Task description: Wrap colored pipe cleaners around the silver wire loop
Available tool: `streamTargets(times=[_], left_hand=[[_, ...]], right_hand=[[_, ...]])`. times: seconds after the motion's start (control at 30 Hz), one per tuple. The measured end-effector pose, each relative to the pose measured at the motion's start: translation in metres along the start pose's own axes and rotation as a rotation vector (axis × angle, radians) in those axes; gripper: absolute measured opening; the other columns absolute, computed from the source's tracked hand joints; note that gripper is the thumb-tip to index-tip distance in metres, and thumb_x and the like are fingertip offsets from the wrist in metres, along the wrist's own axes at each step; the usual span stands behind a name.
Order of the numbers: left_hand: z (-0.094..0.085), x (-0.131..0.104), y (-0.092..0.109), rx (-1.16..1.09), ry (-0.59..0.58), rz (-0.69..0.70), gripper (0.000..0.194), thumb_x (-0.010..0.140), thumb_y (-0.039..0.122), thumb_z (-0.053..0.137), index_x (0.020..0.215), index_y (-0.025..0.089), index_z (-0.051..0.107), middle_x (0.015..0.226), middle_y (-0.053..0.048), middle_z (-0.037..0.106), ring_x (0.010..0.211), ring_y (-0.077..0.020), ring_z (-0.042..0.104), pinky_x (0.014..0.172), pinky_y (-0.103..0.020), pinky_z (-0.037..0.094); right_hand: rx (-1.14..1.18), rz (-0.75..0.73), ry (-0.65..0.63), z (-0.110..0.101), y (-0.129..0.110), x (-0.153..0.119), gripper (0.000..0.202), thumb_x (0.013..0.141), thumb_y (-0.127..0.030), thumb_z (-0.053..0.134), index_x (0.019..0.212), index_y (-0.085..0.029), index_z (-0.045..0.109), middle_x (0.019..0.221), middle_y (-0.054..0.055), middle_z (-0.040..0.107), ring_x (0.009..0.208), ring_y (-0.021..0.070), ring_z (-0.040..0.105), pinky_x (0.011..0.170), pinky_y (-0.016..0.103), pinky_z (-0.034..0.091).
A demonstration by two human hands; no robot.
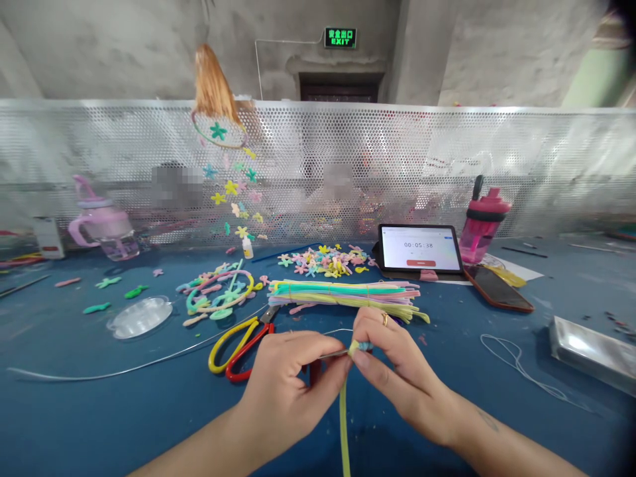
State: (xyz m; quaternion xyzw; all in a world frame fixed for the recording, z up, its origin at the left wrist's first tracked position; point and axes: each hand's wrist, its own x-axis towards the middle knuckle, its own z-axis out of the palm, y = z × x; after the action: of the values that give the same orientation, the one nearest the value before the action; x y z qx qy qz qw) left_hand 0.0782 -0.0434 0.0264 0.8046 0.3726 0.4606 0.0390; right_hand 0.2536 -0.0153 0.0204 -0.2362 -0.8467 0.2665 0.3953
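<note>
Near the middle front, my left hand [301,377] pinches a thin wire between thumb and forefinger. My right hand [395,374] closes on a small yellow and blue fuzzy piece [354,347] where the fingertips of both hands almost meet. From that spot a long yellow-green pipe cleaner [344,424] hangs down toward the front edge of the picture. A bundle of pastel pipe cleaners [342,291] lies just beyond my hands. Scissors with yellow and red handles [243,344] rest at the left of my left hand.
Behind lie flower pieces [322,260], fuzzy loops [218,291] and a tablet [420,248]. A phone [499,286], pink bottle [481,225] and clear-lidded box [593,351] are at right. A clear dish [142,317] and pink jug [106,225] stand left. A perforated screen [288,165] borders the table.
</note>
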Motion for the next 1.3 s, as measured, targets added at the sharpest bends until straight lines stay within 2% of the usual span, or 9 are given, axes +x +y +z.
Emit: streamTargets(times=[0.13, 0.27, 0.5, 0.73, 0.83, 0.93, 1.0, 1.17, 1.3], left_hand=[[0.000, -0.001, -0.001, -0.023, -0.022, -0.027, 0.015, 0.081, 0.016, 0.056, 0.068, 0.016, 0.062, 0.052, 0.003, 0.056, 0.045, -0.0061, 0.046, 0.045, -0.015, 0.037], [0.003, -0.001, -0.001, 0.013, -0.007, 0.007, 0.016, 0.082, 0.017, 0.056, 0.067, 0.016, 0.061, 0.052, 0.003, 0.056, 0.044, -0.0058, 0.048, 0.045, -0.015, 0.037], [0.008, -0.001, -0.002, 0.127, 0.134, 0.169, 0.007, 0.078, 0.014, 0.059, 0.072, 0.017, 0.062, 0.052, 0.004, 0.058, 0.043, -0.0070, 0.051, 0.046, -0.018, 0.038], [0.009, -0.004, -0.005, 0.189, 0.163, 0.214, 0.007, 0.080, 0.016, 0.059, 0.074, 0.017, 0.063, 0.060, 0.001, 0.064, 0.051, -0.0096, 0.058, 0.052, -0.020, 0.042], [0.007, -0.001, -0.003, 0.123, 0.121, 0.124, 0.009, 0.079, 0.014, 0.058, 0.072, 0.016, 0.063, 0.054, 0.003, 0.059, 0.045, -0.0075, 0.052, 0.047, -0.017, 0.039], [0.004, 0.002, -0.001, 0.022, 0.046, -0.046, 0.013, 0.080, 0.015, 0.057, 0.068, 0.015, 0.063, 0.051, 0.003, 0.056, 0.043, -0.0062, 0.048, 0.043, -0.015, 0.038], [0.004, 0.003, -0.001, -0.037, 0.027, -0.120, 0.014, 0.080, 0.016, 0.056, 0.067, 0.016, 0.064, 0.052, 0.002, 0.057, 0.044, -0.0063, 0.048, 0.043, -0.014, 0.038], [0.006, 0.001, -0.003, -0.086, 0.035, -0.201, 0.012, 0.078, 0.018, 0.059, 0.069, 0.016, 0.066, 0.054, 0.002, 0.061, 0.045, -0.0068, 0.050, 0.043, -0.014, 0.040], [0.007, 0.000, -0.003, -0.071, 0.049, -0.183, 0.011, 0.078, 0.018, 0.059, 0.070, 0.017, 0.066, 0.055, 0.003, 0.062, 0.045, -0.0068, 0.051, 0.044, -0.014, 0.040]], right_hand=[[0.003, 0.012, 0.006, 0.001, 0.000, 0.001, 0.017, 0.094, -0.026, 0.038, 0.078, -0.021, 0.040, 0.080, 0.000, 0.040, 0.077, 0.0150, 0.038, 0.070, 0.029, 0.033], [0.032, 0.032, 0.011, 0.004, 0.001, 0.002, 0.022, 0.093, -0.027, 0.037, 0.072, -0.020, 0.037, 0.076, 0.000, 0.038, 0.074, 0.0153, 0.037, 0.068, 0.029, 0.032], [0.104, 0.076, 0.018, 0.006, 0.005, 0.001, 0.026, 0.091, -0.028, 0.040, 0.066, -0.019, 0.035, 0.073, 0.000, 0.038, 0.073, 0.0156, 0.036, 0.068, 0.029, 0.030], [0.121, 0.079, 0.011, 0.003, 0.003, 0.002, 0.026, 0.091, -0.028, 0.040, 0.066, -0.019, 0.038, 0.073, -0.001, 0.039, 0.074, 0.0153, 0.037, 0.068, 0.029, 0.031], [0.082, 0.080, 0.033, 0.004, 0.003, 0.002, 0.024, 0.092, -0.028, 0.042, 0.069, -0.019, 0.041, 0.073, -0.001, 0.041, 0.071, 0.0139, 0.039, 0.064, 0.027, 0.033], [0.014, 0.042, 0.186, 0.007, 0.004, 0.002, 0.005, 0.089, -0.023, 0.048, 0.085, -0.021, 0.045, 0.078, -0.001, 0.045, 0.070, 0.0127, 0.041, 0.063, 0.026, 0.036], [-0.040, -0.036, 0.287, 0.009, 0.006, 0.003, 0.012, 0.085, -0.017, 0.053, 0.094, -0.022, 0.046, 0.082, 0.000, 0.048, 0.072, 0.0126, 0.044, 0.064, 0.026, 0.038], [-0.162, -0.249, 0.355, 0.011, 0.011, 0.004, 0.017, 0.081, -0.006, 0.055, 0.089, -0.020, 0.053, 0.078, 0.001, 0.053, 0.074, 0.0129, 0.052, 0.067, 0.026, 0.043], [-0.207, -0.315, 0.421, 0.012, 0.012, 0.004, 0.018, 0.078, -0.001, 0.057, 0.085, -0.017, 0.057, 0.077, 0.002, 0.057, 0.074, 0.0124, 0.056, 0.066, 0.025, 0.046]])
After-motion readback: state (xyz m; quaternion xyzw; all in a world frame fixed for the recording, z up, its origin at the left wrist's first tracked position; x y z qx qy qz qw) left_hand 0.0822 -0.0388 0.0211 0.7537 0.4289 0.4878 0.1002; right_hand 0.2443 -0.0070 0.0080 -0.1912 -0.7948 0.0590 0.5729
